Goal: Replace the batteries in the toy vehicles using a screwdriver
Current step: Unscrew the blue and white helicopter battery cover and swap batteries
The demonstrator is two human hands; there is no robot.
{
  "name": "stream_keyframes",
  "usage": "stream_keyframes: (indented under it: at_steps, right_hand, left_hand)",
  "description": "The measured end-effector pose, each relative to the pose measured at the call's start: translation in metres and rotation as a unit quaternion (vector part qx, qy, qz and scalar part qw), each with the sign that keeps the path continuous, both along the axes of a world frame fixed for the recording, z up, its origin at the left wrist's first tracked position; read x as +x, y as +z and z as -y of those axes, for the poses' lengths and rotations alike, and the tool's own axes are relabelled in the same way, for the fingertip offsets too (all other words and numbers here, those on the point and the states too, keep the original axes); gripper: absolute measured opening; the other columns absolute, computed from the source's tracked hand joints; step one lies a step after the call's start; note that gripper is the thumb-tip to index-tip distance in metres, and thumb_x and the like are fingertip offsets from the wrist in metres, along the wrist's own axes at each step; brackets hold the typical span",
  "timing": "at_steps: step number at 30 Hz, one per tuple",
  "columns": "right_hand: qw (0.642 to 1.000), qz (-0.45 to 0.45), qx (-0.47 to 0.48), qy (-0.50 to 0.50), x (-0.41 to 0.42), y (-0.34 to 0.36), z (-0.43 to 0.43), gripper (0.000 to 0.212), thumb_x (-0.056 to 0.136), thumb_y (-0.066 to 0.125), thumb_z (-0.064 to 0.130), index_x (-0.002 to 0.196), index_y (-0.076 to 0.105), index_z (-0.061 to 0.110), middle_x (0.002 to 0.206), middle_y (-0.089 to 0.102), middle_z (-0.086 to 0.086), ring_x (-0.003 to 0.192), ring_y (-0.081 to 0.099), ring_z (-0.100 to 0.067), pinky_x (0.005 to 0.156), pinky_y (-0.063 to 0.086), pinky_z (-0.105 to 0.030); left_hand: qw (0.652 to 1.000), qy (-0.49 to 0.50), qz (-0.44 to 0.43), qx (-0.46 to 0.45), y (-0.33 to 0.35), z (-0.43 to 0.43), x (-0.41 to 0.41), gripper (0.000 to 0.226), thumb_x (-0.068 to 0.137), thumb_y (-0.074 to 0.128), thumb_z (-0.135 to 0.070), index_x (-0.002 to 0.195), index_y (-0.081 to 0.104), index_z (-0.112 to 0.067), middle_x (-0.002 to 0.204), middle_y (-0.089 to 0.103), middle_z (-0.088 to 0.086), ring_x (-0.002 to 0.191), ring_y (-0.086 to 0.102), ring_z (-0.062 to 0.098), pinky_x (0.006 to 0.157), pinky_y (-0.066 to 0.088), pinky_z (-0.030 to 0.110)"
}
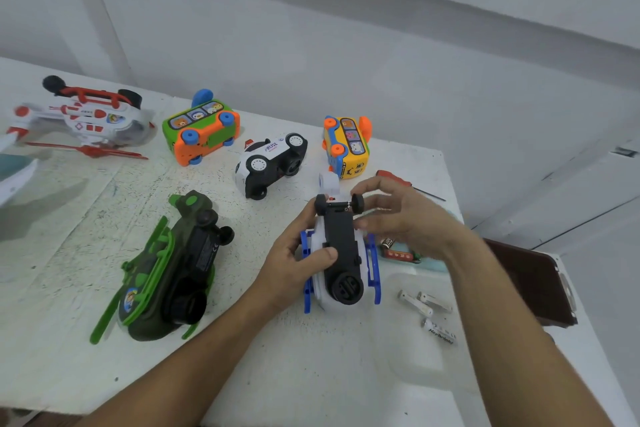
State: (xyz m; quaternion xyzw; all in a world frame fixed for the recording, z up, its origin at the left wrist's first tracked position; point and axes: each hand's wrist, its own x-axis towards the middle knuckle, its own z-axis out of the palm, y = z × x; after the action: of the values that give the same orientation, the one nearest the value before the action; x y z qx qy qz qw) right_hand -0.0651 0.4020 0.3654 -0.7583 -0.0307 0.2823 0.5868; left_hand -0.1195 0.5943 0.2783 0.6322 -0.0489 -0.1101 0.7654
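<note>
Forearms (207, 357) reach in to the upturned blue-and-white helicopter (341, 253), its long axis pointing away over the counter (311, 374). Left grip (294, 260) clasps its left flank; right grip (398, 218) curls round its far wheel. Screwdriver (394, 178) lies just beyond, nearer the right grip, partly hidden; cover screw unreadable.

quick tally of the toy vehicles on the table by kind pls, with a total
Helicopters: 3 (red-and-white helicopter, green helicopter, blue-and-white helicopter)
Buses: 2 (green-and-orange bus, yellow bus)
Police cars: 1 (police car)
Total: 6, not counting the cut-off teal object at the left edge, which is too partial to identify.
</note>
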Motion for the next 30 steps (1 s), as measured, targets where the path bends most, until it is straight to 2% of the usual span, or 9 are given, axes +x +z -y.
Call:
stream_keyframes:
  at_steps: [4, 7, 11, 16, 20, 23, 26, 28, 30]
  right_hand:
    - [0.988, 0.086, -0.101, -0.082, 0.042, 0.008, 0.021, 0.032, 0.082, 0.064, -0.011, 0.101, 0.062, 0.015, 0.100, 0.068, -0.013, 0.077, 0.068, -0.020, 0.063, 0.051, -0.031]
    - [0.918, 0.192, -0.330, -0.106, 0.079, -0.014, 0.034, 0.023, 0.086, 0.067, 0.010, 0.108, 0.063, 0.015, 0.105, 0.061, -0.009, 0.084, 0.058, -0.019, 0.075, 0.045, -0.031]
    - [0.833, 0.189, -0.520, -0.021, 0.107, -0.050, 0.046, 0.034, 0.088, 0.060, 0.015, 0.122, 0.063, 0.013, 0.127, 0.057, -0.013, 0.113, 0.055, -0.031, 0.094, 0.048, -0.039]
    - [0.797, 0.222, -0.561, -0.019, 0.103, -0.057, 0.048, 0.021, 0.095, 0.050, 0.012, 0.114, 0.058, 0.010, 0.109, 0.061, -0.014, 0.093, 0.056, -0.029, 0.077, 0.047, -0.038]
    - [0.811, 0.356, -0.446, -0.128, 0.081, -0.021, 0.037, 0.023, 0.103, 0.041, 0.018, 0.124, 0.042, 0.010, 0.094, 0.063, -0.017, 0.074, 0.054, -0.030, 0.062, 0.040, -0.037]
    - [0.870, 0.414, -0.153, -0.218, 0.043, 0.019, 0.008, 0.016, 0.105, 0.037, 0.019, 0.117, 0.032, 0.027, 0.093, 0.066, -0.011, 0.080, 0.067, -0.028, 0.074, 0.055, -0.044]
    - [0.893, 0.400, 0.070, -0.196, -0.001, 0.044, -0.017, 0.027, 0.106, 0.035, 0.011, 0.115, 0.023, 0.034, 0.090, 0.064, -0.015, 0.088, 0.069, -0.033, 0.082, 0.059, -0.043]
    - [0.900, 0.388, 0.111, -0.164, -0.021, 0.046, -0.027, 0.037, 0.105, 0.036, 0.007, 0.125, 0.017, 0.033, 0.089, 0.063, -0.019, 0.086, 0.069, -0.033, 0.079, 0.060, -0.041]
    - [0.903, 0.394, 0.099, -0.139, -0.032, 0.039, -0.033, 0.045, 0.105, 0.036, 0.006, 0.134, 0.014, 0.033, 0.087, 0.062, -0.021, 0.085, 0.069, -0.032, 0.078, 0.060, -0.041]
  left_hand:
    - [1.000, 0.003, -0.002, 0.006, 0.004, 0.001, -0.002, 0.067, 0.092, 0.057, 0.005, 0.142, 0.033, -0.033, 0.122, 0.050, -0.027, 0.099, 0.059, -0.018, 0.071, 0.052, 0.010]
    - [1.000, 0.004, -0.003, 0.021, 0.003, 0.001, -0.002, 0.067, 0.092, 0.058, 0.003, 0.138, 0.034, -0.039, 0.124, 0.046, -0.030, 0.099, 0.055, -0.023, 0.071, 0.049, 0.006]
    - [1.000, 0.006, -0.016, 0.010, 0.004, 0.001, -0.001, 0.066, 0.093, 0.058, 0.000, 0.134, 0.035, -0.046, 0.125, 0.047, -0.028, 0.101, 0.058, -0.018, 0.073, 0.052, 0.012]
    - [1.000, 0.002, -0.021, -0.003, 0.003, 0.000, -0.001, 0.070, 0.073, 0.069, -0.031, 0.133, 0.041, -0.051, 0.130, 0.057, -0.015, 0.114, 0.064, 0.014, 0.081, 0.058, 0.029]
    - [1.000, 0.003, -0.012, 0.003, 0.002, 0.000, 0.000, 0.067, 0.076, 0.065, -0.025, 0.132, 0.040, -0.051, 0.132, 0.056, -0.010, 0.112, 0.065, 0.015, 0.080, 0.057, 0.028]
    - [1.000, 0.003, -0.014, -0.002, 0.002, 0.000, 0.001, 0.065, 0.077, 0.061, -0.022, 0.132, 0.039, -0.051, 0.132, 0.056, -0.007, 0.108, 0.066, 0.011, 0.077, 0.057, 0.025]
    - [1.000, 0.004, -0.012, -0.012, 0.007, 0.001, 0.000, 0.060, 0.087, 0.064, -0.014, 0.129, 0.038, -0.049, 0.122, 0.054, -0.019, 0.098, 0.066, -0.005, 0.071, 0.056, 0.019]
    - [1.000, 0.005, -0.018, -0.021, 0.010, 0.002, -0.001, 0.061, 0.093, 0.058, -0.002, 0.132, 0.036, -0.043, 0.115, 0.051, -0.022, 0.090, 0.064, -0.015, 0.067, 0.054, 0.014]
    - [0.999, 0.002, -0.017, -0.027, 0.007, 0.001, -0.001, 0.063, 0.090, 0.061, -0.005, 0.136, 0.037, -0.041, 0.119, 0.055, -0.018, 0.097, 0.067, -0.003, 0.071, 0.056, 0.019]
